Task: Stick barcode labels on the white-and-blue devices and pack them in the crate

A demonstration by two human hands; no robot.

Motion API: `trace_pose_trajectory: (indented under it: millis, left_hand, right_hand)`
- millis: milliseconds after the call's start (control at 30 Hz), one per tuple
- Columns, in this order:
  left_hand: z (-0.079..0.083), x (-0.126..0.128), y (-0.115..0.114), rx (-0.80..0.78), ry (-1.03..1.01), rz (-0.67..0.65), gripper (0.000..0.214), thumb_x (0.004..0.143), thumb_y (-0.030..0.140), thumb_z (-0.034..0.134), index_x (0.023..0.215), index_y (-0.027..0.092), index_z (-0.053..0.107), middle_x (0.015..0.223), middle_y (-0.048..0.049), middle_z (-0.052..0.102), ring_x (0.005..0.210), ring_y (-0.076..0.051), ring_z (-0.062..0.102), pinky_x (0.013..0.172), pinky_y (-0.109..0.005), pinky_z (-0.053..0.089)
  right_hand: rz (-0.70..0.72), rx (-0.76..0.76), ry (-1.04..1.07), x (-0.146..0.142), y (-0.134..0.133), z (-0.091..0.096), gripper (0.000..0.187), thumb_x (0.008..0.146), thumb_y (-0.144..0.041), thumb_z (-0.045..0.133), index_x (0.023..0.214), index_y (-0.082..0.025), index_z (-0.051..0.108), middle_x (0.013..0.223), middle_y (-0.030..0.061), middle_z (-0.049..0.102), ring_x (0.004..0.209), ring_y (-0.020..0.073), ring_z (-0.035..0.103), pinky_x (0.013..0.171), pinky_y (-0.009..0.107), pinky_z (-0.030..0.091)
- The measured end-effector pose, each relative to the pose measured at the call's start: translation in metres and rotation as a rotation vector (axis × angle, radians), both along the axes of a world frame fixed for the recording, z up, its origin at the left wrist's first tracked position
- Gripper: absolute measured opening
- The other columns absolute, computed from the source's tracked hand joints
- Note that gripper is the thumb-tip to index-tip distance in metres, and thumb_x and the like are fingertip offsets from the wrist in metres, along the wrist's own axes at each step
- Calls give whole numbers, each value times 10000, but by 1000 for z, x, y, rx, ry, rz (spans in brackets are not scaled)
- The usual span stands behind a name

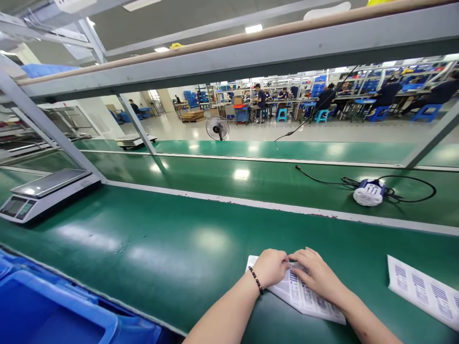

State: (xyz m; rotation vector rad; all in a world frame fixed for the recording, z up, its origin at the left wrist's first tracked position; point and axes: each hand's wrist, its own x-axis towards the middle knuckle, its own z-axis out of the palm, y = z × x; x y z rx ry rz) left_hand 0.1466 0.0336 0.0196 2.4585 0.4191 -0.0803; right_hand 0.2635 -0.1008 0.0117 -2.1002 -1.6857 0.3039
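A white sheet of barcode labels (299, 297) lies on the green worktop, under and between my hands. My left hand (271, 268), with a dark beaded bracelet at the wrist, is closed with its fingertips pinched at the upper part of the sheet. Close beside it, my right hand (315, 273) bends its fingers and thumb onto the same sheet, the fingertips nearly meeting those of the left. What lies right between the fingertips is too small to make out. Off to the right rests a second barcode label sheet (423, 291).
A weighing scale (53, 186) stands at the left, with blue bins (60, 306) below it. Across the white divider lies a blue-and-white corded device (369, 192). A fan (217, 128) and another scale (133, 140) are farther back. A shelf beam (229, 55) crosses overhead; people sit beyond.
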Motion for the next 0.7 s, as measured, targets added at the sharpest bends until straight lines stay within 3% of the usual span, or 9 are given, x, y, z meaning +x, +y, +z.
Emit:
trace_pose_trajectory:
  millis: [133,267,400,500,600,700]
  left_hand:
    - [-2,0,4,-26,13,6,266,845,275,430,908,184,672,915,-58,703,860,-187,625,796,-277,450]
    - [-3,1,9,-43,23,2,313,851,226,374,944,173,668,933,-57,703,855,-163,627,784,-248,451]
    - [-1,-1,11,-37,40,21,327,849,219,355,956,174,661,953,-50,699,864,-149,626,782,-230,449]
    - [0,-2,13,-7,63,63,326,846,210,348,952,178,654,966,-61,693,889,-170,623,799,-260,448]
    - [-1,-2,17,28,87,127,321,839,185,345,953,165,644,969,-99,683,916,-212,617,821,-317,443]
    - [-3,-1,22,43,87,183,298,835,177,360,946,152,635,956,-121,675,923,-228,612,832,-341,436]
  right_hand:
    - [39,139,-166,-4,4,-12,190,854,-195,443,936,-229,611,869,39,627,839,160,589,975,518,328]
    - [55,362,-359,-9,4,-16,190,862,-152,429,901,-204,607,873,49,615,848,158,575,971,517,329]
    - [86,468,-398,-12,7,-16,173,851,-115,436,866,-196,589,851,34,609,861,156,570,965,494,347]
    - [132,481,-387,-10,6,-5,198,837,-67,412,826,-189,567,834,31,602,863,156,570,941,472,386]
    - [162,540,-325,-4,-7,20,169,823,-77,444,861,-195,559,915,59,604,943,177,562,873,396,457]
    - [72,633,-210,8,-29,46,123,812,-125,499,869,-218,556,969,71,596,1009,208,551,804,349,492]
